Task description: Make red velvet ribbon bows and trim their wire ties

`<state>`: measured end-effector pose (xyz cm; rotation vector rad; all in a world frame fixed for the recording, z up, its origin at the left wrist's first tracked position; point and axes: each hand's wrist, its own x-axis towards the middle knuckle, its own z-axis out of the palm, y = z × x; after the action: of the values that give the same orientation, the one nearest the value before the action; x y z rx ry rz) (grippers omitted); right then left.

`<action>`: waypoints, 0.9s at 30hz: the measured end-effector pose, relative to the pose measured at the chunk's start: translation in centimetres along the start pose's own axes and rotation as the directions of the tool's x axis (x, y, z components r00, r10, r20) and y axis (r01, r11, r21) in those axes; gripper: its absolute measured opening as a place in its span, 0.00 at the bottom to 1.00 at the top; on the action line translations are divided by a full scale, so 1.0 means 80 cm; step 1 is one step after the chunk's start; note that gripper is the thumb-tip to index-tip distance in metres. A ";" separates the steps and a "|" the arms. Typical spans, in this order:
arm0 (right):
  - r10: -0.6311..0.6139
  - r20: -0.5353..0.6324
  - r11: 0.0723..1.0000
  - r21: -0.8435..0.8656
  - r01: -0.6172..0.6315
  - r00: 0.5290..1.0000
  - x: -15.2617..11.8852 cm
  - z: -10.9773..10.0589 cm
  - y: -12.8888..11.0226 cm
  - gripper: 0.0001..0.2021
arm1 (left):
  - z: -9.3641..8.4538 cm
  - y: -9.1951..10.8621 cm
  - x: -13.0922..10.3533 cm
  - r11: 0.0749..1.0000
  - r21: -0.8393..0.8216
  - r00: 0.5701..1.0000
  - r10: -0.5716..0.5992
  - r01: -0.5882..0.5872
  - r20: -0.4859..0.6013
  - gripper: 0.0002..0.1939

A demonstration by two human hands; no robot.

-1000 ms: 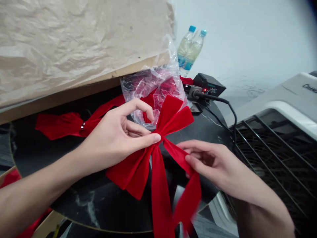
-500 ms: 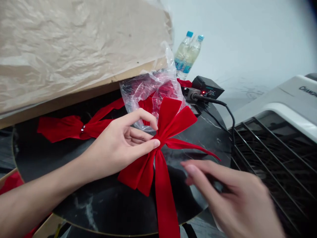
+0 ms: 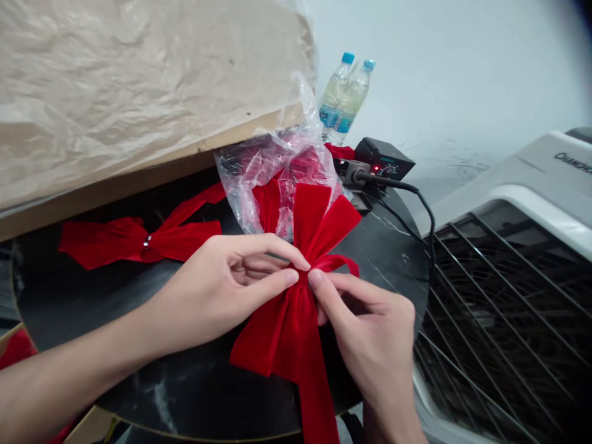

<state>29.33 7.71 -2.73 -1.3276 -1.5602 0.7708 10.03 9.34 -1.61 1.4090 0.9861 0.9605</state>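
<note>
A red velvet bow (image 3: pixel 283 336) is held at its gathered middle, above the black table. My left hand (image 3: pixel 240 290) is closed on that middle from the left, thumb and forefinger at the knot. From the right, my right hand (image 3: pixel 365 324) pinches the same middle, its fingertips touching or nearly touching the left forefinger. What lies between the right fingertips is mostly covered. One long ribbon tail hangs down toward the front, and a thin strip loops out at the right. Another red bow (image 3: pixel 139 242) with a shiny clasp lies flat at the left.
A clear plastic bag (image 3: pixel 240 179) with red bows stands behind my hands on the round black table (image 3: pixel 157 394). Farther back are two bottles (image 3: pixel 345 102), a black control box (image 3: pixel 385 159) with a cable and a paper-covered box (image 3: pixel 139 92). A grilled white appliance (image 3: pixel 518 191) stands at right.
My right hand has moved left and up to the bow's middle and closed there. The thin strip at the right, stretched out before, now curves into a loop.
</note>
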 end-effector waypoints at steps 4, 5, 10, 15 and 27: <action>0.024 0.032 1.000 0.011 -0.024 0.999 0.004 -0.004 0.000 0.07 | -0.001 0.002 0.001 0.999 -0.005 0.999 -0.049 0.049 0.000 0.05; 0.030 0.039 0.999 0.012 -0.031 0.999 0.005 -0.004 0.000 0.08 | -0.001 0.002 0.002 0.998 0.001 0.998 -0.058 0.058 -0.005 0.05; 0.046 0.053 0.999 0.023 -0.047 0.998 0.007 -0.004 0.000 0.10 | -0.001 0.001 0.004 0.999 -0.019 0.998 -0.052 0.051 -0.020 0.06; 0.051 0.062 0.998 0.030 -0.053 0.997 0.009 0.000 0.000 0.11 | 0.000 0.000 0.003 0.999 -0.050 1.000 -0.013 0.012 -0.018 0.08; 0.028 0.025 1.000 0.008 -0.028 0.999 0.005 0.003 0.000 0.11 | 0.000 0.003 0.007 0.997 -0.047 0.996 -0.065 0.062 -0.056 0.04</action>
<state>29.12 8.10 -2.72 -1.3410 -1.5592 0.8133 10.18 9.83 -1.36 1.3110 1.0391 0.9751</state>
